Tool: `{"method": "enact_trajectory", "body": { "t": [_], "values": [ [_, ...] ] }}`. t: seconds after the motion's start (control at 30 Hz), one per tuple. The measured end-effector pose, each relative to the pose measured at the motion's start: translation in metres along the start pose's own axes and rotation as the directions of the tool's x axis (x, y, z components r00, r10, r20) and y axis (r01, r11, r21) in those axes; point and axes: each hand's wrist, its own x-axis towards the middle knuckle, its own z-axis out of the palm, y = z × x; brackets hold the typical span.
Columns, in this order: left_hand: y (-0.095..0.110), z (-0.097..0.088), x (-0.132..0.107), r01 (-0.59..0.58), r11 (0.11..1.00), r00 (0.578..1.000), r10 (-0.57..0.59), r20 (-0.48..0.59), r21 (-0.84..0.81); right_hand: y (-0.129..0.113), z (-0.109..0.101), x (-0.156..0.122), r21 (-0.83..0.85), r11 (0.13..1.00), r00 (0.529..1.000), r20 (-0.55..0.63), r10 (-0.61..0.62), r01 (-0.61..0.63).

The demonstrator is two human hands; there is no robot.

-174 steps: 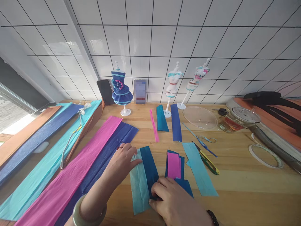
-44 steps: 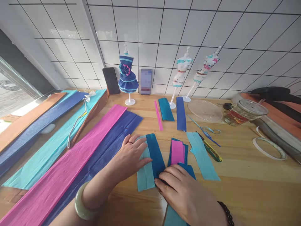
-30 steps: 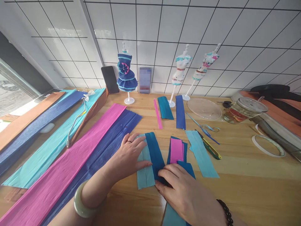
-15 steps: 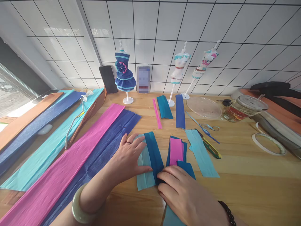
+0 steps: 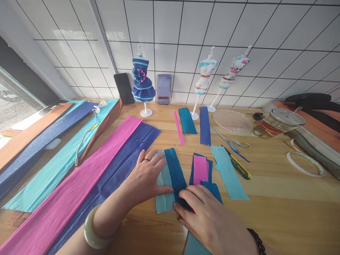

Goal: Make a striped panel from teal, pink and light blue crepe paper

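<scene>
My left hand (image 5: 145, 177) lies flat with its fingers spread on a light blue crepe paper piece (image 5: 162, 198) on the wooden table. A dark teal strip (image 5: 174, 170) lies over the right side of that piece. My right hand (image 5: 205, 217) presses its fingertips on the near end of the teal strip, fingers bent and close together. Just right of the strip sits a pink piece (image 5: 200, 170) on dark blue scraps. A light blue strip (image 5: 228, 173) lies further right.
Long pink (image 5: 79, 187), dark blue and turquoise crepe sheets cover the left of the table. A yellow utility knife (image 5: 240, 166), tape ring (image 5: 305, 163), clear plastic lid (image 5: 232, 121) and glass jar (image 5: 276, 124) sit at right. Three small mannequins, one in a blue dress (image 5: 142, 85), and a phone (image 5: 123, 88) stand by the tiled wall.
My right hand's fingertips have shifted slightly left along the teal strip's near end. My left hand stays flat on the light blue piece.
</scene>
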Motion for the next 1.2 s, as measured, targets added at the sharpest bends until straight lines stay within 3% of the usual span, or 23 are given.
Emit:
{"method": "enact_trajectory", "body": {
  "t": [1.2],
  "values": [
    [-0.0042,0.0026,0.0011,-0.012,0.999,1.000,0.011,0.026,0.039,-0.0024,0.0004,-0.0012,0.010,1.000,0.999,0.031,-0.023,0.023]
  ]
}}
